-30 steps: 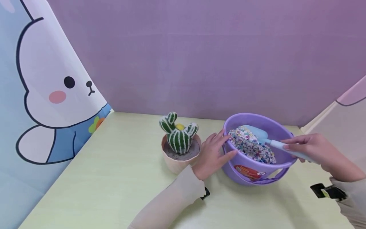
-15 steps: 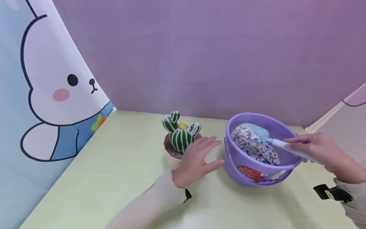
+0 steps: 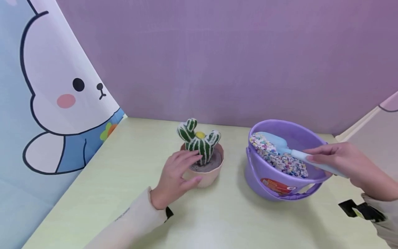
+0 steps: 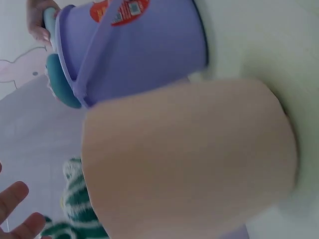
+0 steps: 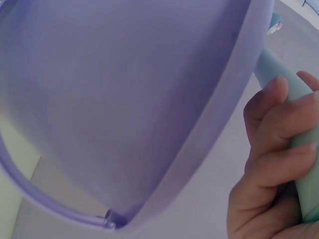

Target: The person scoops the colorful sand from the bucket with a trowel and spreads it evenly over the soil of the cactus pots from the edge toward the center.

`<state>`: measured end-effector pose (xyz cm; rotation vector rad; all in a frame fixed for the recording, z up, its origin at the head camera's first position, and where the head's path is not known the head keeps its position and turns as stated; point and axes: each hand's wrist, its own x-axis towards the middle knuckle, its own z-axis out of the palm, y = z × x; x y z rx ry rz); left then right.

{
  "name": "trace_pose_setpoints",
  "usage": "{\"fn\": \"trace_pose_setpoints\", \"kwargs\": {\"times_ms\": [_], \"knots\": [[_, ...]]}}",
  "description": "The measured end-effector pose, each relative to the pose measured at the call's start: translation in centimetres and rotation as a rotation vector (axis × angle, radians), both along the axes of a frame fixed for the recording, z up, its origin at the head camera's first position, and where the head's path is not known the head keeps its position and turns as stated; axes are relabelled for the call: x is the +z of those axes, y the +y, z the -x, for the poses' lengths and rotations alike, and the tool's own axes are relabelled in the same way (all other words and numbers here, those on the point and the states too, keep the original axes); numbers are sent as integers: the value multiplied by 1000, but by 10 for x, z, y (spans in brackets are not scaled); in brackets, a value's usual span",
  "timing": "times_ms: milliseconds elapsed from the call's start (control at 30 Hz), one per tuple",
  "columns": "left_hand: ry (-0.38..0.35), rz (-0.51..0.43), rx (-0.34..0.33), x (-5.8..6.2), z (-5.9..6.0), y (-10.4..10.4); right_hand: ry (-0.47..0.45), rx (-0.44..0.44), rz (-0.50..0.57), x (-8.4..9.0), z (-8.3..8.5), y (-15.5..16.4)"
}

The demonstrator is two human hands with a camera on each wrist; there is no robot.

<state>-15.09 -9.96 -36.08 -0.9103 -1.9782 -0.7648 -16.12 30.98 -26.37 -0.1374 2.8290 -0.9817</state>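
My right hand [image 3: 345,162] grips the handle of a light blue scoop [image 3: 275,141], its fingers curled round it in the right wrist view. Small multicoloured pebbles [image 3: 262,142] fill the scoop's blade. It lies over more pebbles inside a purple bucket [image 3: 273,190], which leans slightly. Spread out with fingers nearly straight, my left hand [image 3: 175,176] is at the near left of a peach pot [image 3: 206,180]. Whether it touches the pot, I cannot tell. A knitted green and white cactus [image 3: 203,148] stands in grey filling in the pot.
Pale yellow-green tabletop [image 3: 236,224] lies under everything. A purple backdrop [image 3: 217,62] rises behind it, and a sheet with a cartoon rabbit [image 3: 46,86] hangs at the left. The bucket's handle [image 3: 295,197] hangs down its front.
My left hand has let go of the bucket's rim and moved left, across the front of the cactus pot to its left side. The right hand still holds the loaded scoop in the bucket.
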Motion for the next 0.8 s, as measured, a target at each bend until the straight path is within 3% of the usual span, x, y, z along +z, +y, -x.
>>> {"fn": "trace_pose_setpoints", "kwargs": {"times_ms": [200,400,600,800], "knots": [[8,21,82,-7,1,-33,0,19,21,2,1,-10],[-55,73,148,-16,-3,-63,43,67,4,2,0,-24],[-108,103,139,-21,-1,-81,40,110,43,3,1,-43],[-224,82,82,-25,7,-90,8,137,124,2,1,-61]]}}
